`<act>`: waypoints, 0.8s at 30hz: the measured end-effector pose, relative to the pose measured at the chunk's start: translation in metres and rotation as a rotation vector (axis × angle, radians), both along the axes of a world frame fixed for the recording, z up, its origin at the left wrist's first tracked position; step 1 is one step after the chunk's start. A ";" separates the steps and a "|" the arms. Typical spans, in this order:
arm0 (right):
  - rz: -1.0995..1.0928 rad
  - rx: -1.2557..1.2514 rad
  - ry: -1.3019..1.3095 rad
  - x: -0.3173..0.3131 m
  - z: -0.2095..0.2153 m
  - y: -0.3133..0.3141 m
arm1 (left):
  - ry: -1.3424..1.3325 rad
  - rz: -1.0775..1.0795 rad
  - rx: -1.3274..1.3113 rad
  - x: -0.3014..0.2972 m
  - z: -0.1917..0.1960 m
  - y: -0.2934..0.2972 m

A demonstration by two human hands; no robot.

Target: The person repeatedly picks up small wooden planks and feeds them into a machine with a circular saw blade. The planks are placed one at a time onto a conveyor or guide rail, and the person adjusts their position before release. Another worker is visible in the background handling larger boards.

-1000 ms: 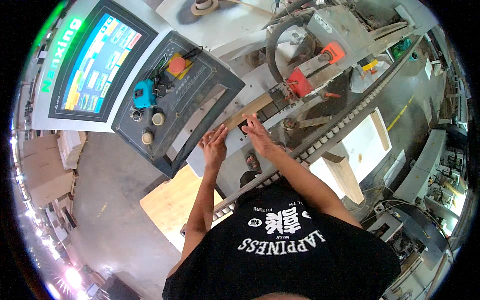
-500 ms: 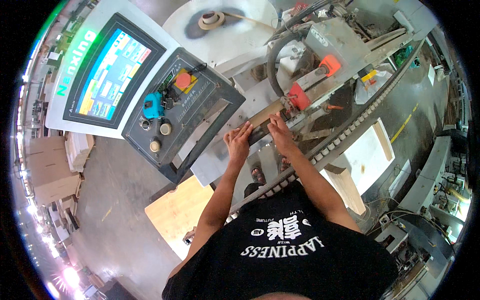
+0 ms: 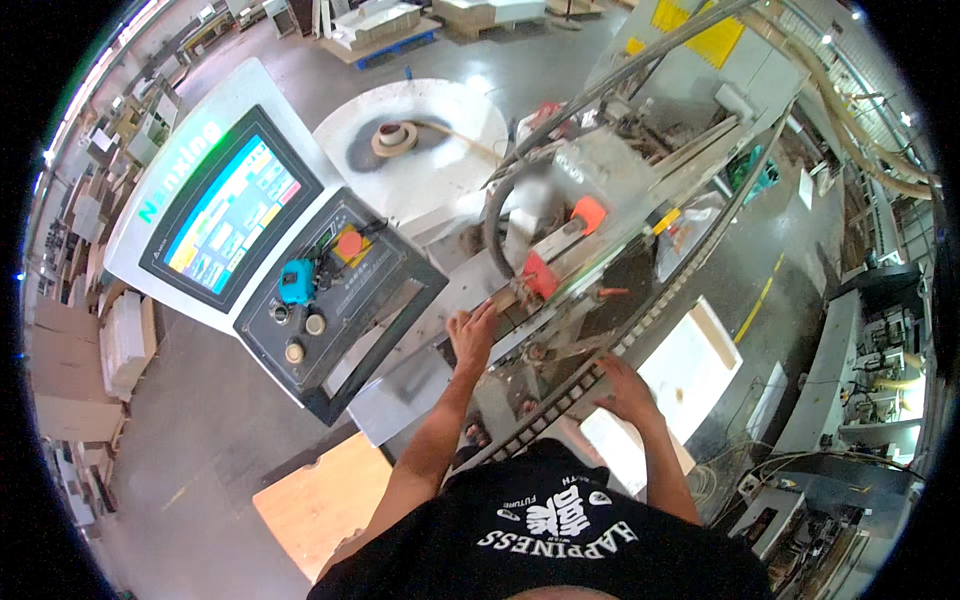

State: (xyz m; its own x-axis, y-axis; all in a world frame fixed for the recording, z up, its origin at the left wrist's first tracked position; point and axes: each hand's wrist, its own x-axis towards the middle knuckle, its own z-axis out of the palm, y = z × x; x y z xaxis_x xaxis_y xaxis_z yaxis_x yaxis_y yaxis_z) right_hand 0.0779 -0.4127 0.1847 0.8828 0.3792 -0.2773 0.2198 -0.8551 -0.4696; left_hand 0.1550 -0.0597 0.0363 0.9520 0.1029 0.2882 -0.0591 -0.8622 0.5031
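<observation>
My left hand (image 3: 472,337) rests with bent fingers on the near end of a brown wood-coloured strip (image 3: 508,312), which runs toward a red block (image 3: 541,276) on the machine. Its fingertips are closed at the strip's edge; the thumb side is partly hidden. My right hand (image 3: 630,392) hangs apart from the machine bed, fingers curved and spread, with nothing visible in it. It is beside the black roller track (image 3: 570,390) and above a white panel (image 3: 690,370).
A control console (image 3: 340,290) with a lit screen stands at the left. Behind the bed is a round white reel table (image 3: 440,115). An orange block (image 3: 588,214) sits farther along the machine. A light wood board (image 3: 325,500) lies low at the left.
My right hand has left the strip and moved right and nearer, over the roller track. The left hand stays at the strip. The view has tilted up toward the far floor.
</observation>
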 end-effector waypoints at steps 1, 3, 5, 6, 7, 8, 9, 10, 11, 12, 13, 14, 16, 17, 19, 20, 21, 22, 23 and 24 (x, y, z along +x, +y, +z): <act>-0.048 -0.062 0.011 -0.013 -0.004 -0.029 | 0.002 0.027 0.031 -0.008 -0.009 0.009; -0.167 -0.223 0.034 -0.047 -0.012 -0.087 | -0.087 0.066 0.039 -0.021 -0.020 0.019; -0.242 -0.355 0.108 -0.079 -0.032 -0.133 | -0.163 0.112 0.026 -0.038 -0.023 0.026; -0.264 -0.344 0.146 -0.093 -0.043 -0.150 | -0.154 0.116 0.027 -0.047 -0.023 0.026; -0.305 -0.333 0.157 -0.107 -0.054 -0.157 | -0.135 0.128 0.034 -0.061 -0.021 0.027; -0.350 -0.324 0.174 -0.120 -0.063 -0.162 | -0.106 0.099 0.015 -0.074 -0.016 0.023; -0.427 -0.266 0.206 -0.124 -0.066 -0.160 | -0.078 0.076 -0.006 -0.088 -0.011 0.019; -0.503 -0.208 0.238 -0.128 -0.071 -0.157 | -0.051 0.053 -0.027 -0.101 -0.006 0.013; -0.569 -0.145 0.266 -0.129 -0.074 -0.154 | -0.069 0.027 -0.065 -0.113 -0.011 0.011; -0.540 -0.175 0.221 -0.131 -0.075 -0.157 | -0.008 -0.007 -0.042 -0.119 0.000 -0.001; -0.511 -0.206 0.176 -0.136 -0.076 -0.161 | 0.053 -0.042 -0.019 -0.128 0.011 -0.015; -0.476 -0.233 0.134 -0.138 -0.076 -0.162 | 0.116 -0.072 0.007 -0.135 0.022 -0.027; -0.490 -0.257 0.128 -0.121 -0.054 -0.142 | 0.028 -0.193 -0.079 -0.148 0.026 -0.039; -0.502 -0.273 0.123 -0.109 -0.038 -0.128 | -0.019 -0.259 -0.125 -0.150 0.028 -0.047; -0.405 -0.277 0.005 -0.084 -0.018 -0.107 | -0.055 -0.467 -0.106 -0.147 0.054 -0.071; -0.357 -0.276 -0.052 -0.072 -0.011 -0.094 | -0.094 -0.501 -0.018 -0.146 0.072 -0.081; -0.261 -0.236 -0.137 -0.061 -0.007 -0.078 | -0.133 -0.539 0.071 -0.143 0.093 -0.091; -0.158 -0.194 -0.223 -0.046 -0.001 -0.056 | -0.172 -0.568 0.163 -0.139 0.105 -0.095; -0.101 -0.229 -0.102 -0.027 0.006 -0.025 | -0.147 -0.553 0.191 -0.134 0.108 -0.096; -0.042 -0.263 0.020 -0.014 0.010 0.005 | -0.120 -0.537 0.219 -0.131 0.110 -0.096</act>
State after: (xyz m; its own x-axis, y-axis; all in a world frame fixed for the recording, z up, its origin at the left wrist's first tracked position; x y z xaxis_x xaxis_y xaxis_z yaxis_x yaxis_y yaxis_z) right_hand 0.0641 -0.4075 0.1949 0.8895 0.2552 -0.3789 0.1746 -0.9564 -0.2343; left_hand 0.0245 -0.1555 0.1460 0.8137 -0.4585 0.3574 -0.5616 -0.7787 0.2796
